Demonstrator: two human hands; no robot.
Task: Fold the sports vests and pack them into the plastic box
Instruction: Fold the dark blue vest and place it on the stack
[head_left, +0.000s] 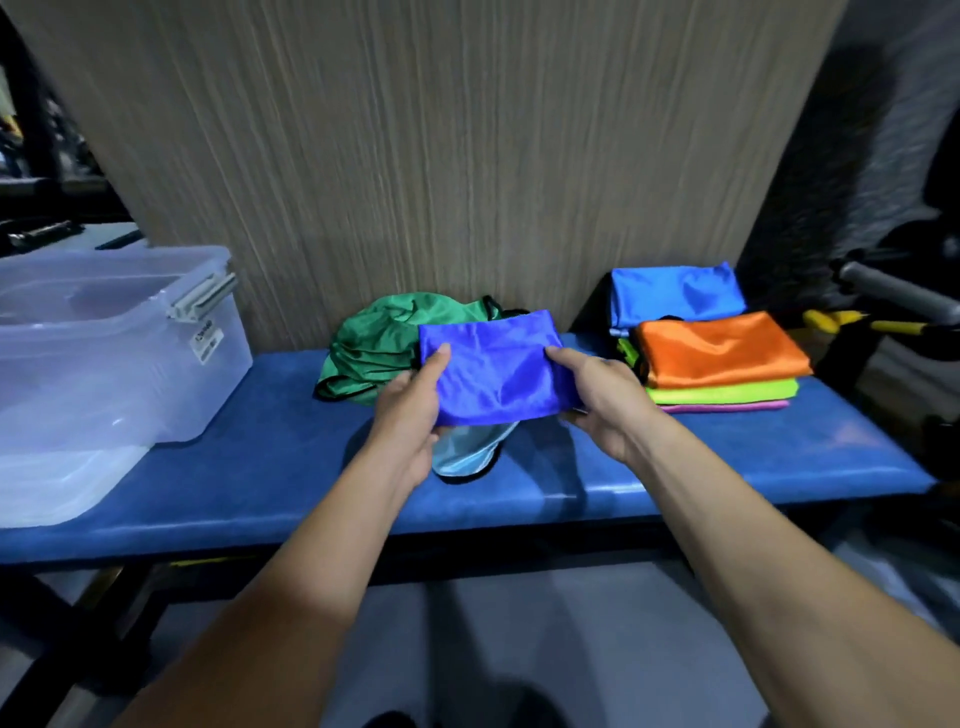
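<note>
Both hands pinched the folded blue vest: left hand (410, 410) and right hand (605, 400) at its opposite ends, above the bench (260, 493). Plastic box (104, 353) stood well left. Judgement: keep both edges taut so folds hold in transfer.

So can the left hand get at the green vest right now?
Probably not yet: the left hand and right hand both hold the folded blue vest, which hangs in front of the crumpled green vest.

7 vests (496, 371), 1 plastic box (104, 343), 2 hands (410, 400).
</note>
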